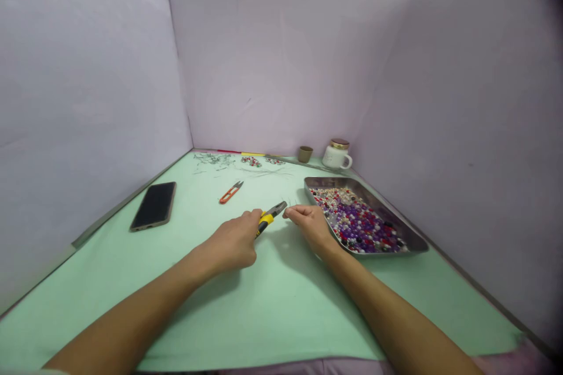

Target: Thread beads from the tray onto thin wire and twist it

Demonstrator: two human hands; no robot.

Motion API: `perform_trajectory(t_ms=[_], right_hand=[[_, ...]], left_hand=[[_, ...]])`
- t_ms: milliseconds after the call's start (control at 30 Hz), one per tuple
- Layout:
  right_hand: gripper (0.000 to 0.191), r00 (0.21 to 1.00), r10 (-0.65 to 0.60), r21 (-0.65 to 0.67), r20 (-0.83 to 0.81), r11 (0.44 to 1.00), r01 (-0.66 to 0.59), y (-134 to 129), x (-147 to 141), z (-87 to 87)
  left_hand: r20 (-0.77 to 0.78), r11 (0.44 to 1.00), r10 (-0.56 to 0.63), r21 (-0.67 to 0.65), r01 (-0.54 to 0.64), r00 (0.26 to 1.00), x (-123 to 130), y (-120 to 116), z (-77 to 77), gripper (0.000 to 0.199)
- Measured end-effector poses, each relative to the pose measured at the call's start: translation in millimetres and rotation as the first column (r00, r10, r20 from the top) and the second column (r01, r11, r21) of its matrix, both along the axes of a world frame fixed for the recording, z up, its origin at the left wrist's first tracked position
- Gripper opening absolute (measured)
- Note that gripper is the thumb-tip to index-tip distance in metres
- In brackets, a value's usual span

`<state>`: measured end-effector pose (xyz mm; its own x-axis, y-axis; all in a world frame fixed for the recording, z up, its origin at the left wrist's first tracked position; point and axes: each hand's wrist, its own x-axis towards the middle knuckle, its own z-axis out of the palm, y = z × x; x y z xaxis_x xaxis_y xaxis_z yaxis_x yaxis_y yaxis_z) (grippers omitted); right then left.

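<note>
Left hand: grip closed around yellow-and-black steel pliers over the pale-green, cloth-covered desk. Right hand: grip pinched on thin grey wire just beside the pliers' nose, near a rectangular metal bead tray. Beyond, markings on the white lidded mug are illegible.

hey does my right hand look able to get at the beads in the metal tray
Likely yes: the right hand is beside the tray and nothing covers the beads, though that hand seems to pinch wire.
</note>
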<state>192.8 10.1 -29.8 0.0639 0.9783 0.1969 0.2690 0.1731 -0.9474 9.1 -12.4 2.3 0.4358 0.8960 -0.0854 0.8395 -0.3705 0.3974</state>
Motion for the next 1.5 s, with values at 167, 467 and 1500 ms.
perform_trajectory(t_ms=[167, 467, 1500], right_hand=[[0.023, 0.998, 0.000, -0.036, -0.063, 0.999, -0.003, 2, -2, -8.1], [0.024, 0.960, 0.228, 0.178, -0.164, 0.964, -0.199, 0, 8, 1.6], [0.025, 0.932, 0.303, 0.212, -0.199, 0.942, -0.261, -6, 10, 13.2]], left_hand=[[-0.111, 0.992, 0.050, 0.123, -0.036, 0.993, 7, -1, -4.2, 0.048], [0.698, 0.671, 0.111, -0.578, 0.465, 0.708, -8, 1, 20.5, 0.043], [0.794, 0.529, 0.128, -0.562, 0.636, 0.594, -14, 4, 22.6, 0.048]])
